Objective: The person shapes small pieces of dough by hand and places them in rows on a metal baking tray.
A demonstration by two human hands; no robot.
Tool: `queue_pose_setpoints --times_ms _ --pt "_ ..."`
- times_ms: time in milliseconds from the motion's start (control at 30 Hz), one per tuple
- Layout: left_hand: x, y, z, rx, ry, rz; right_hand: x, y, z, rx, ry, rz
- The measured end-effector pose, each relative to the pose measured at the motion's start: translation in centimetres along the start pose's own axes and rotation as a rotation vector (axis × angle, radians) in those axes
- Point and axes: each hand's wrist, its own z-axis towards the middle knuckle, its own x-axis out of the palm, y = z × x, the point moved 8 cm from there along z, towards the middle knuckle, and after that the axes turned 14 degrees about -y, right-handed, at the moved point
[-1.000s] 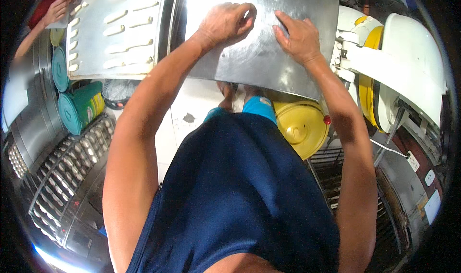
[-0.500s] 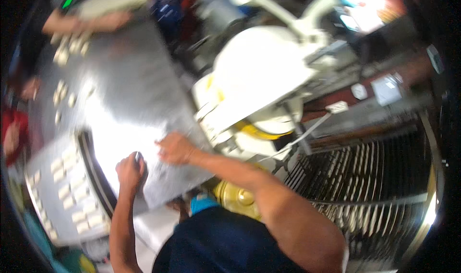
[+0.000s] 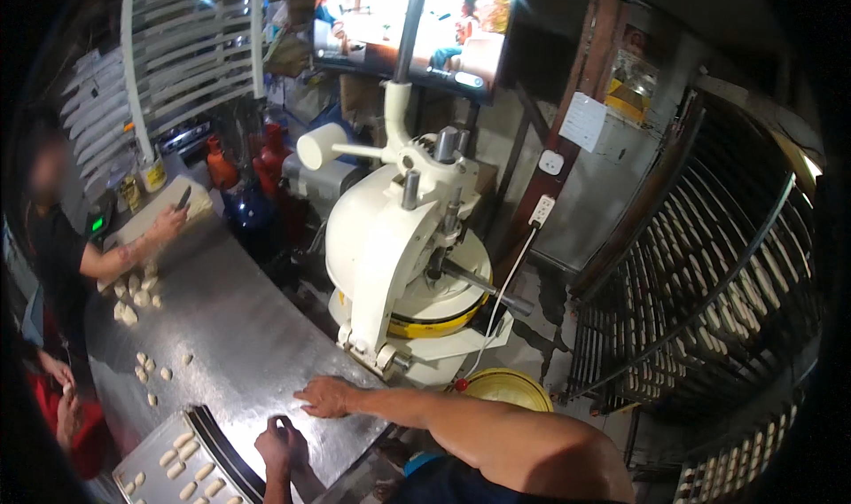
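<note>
My left hand (image 3: 279, 445) rests at the near edge of the steel table (image 3: 235, 327), curled closed with the thumb side up. Whatever it may hold is hidden. Just beyond it to the right, my right hand (image 3: 328, 396) lies palm down on the metal, fingers partly stretched to the left; nothing shows in them. Beside my left hand stands a dark-rimmed tray (image 3: 152, 453) with rows of small oblong dough pieces (image 3: 189, 451). Farther off on the left side of the table lie several loose dough lumps (image 3: 166, 374).
A large cream-coloured machine (image 3: 363, 247) with levers adjoins the table's right edge. A yellow round tub (image 3: 505, 384) sits below it. Racks of dough pieces (image 3: 700, 318) fill the right. One co-worker's hand (image 3: 164, 225) holds a dark blade-like tool near a dough slab (image 3: 191, 203); another person's hands (image 3: 64, 406) are at left.
The view has tilted upward, so the machine, a screen and the back wall now show. My hands keep nearly the same pose at the table. The far co-worker's hand has lifted off the slab.
</note>
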Motion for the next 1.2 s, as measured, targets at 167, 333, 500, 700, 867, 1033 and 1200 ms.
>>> queue_pose_setpoints --times_ms 167,333,500,700,867,1033,1200 --pt "2.3 4.1 -3.8 -0.096 0.365 -0.169 1.8 0.1 -0.7 -0.083 -0.148 0.042" --pt "0.7 4.0 -2.8 0.126 -0.019 0.056 3.0 -0.6 0.8 0.035 -0.041 0.050" --pt "-3.6 -2.9 -2.4 0.195 -0.242 0.097 -0.6 -0.2 -1.9 -0.134 -0.215 0.035" --pt "-1.6 1.1 -4.6 0.047 -0.176 -0.060 0.4 0.1 -1.6 -0.075 0.068 0.053" --pt "-2.9 -1.7 -2.9 -0.007 -0.050 -0.053 -0.2 0.3 -2.0 -0.135 -0.100 0.020" --pt "-3.7 -1.1 -4.4 -0.112 -0.149 0.089 -0.9 1.1 -3.0 -0.130 -0.132 -0.140" --pt "-3.4 -3.6 -14.5 -0.104 0.078 0.084 -3.9 2.1 -11.0 -0.032 0.202 0.052"
